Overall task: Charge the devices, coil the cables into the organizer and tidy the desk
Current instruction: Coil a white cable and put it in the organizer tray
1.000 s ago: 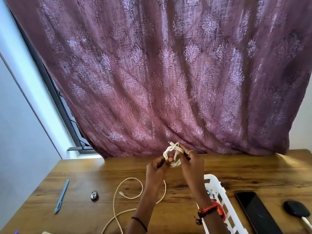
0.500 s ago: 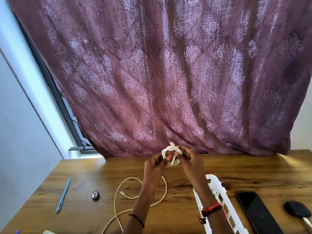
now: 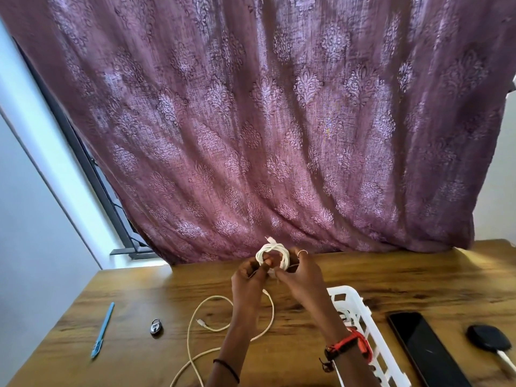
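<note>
A small white coiled cable (image 3: 281,254) is held up above the wooden desk (image 3: 405,277), with one plug end sticking out at its top. My left hand (image 3: 248,277) pinches the coil's left side. My right hand (image 3: 303,275) grips its right side, fingers curled round the loops. A second white cable (image 3: 203,325) lies loose on the desk below my left forearm. A white slotted organizer basket (image 3: 360,305) stands to the right, partly hidden by my right forearm.
A black phone (image 3: 424,350) lies face up right of the basket, with a black round device (image 3: 487,342) on a white lead beyond it. A blue pen (image 3: 102,329) and a small padlock (image 3: 156,326) lie at the left. A purple curtain (image 3: 265,121) hangs behind the desk.
Both hands have stayed together on the coil, and its loops have drawn tighter. The camera has tilted slightly.
</note>
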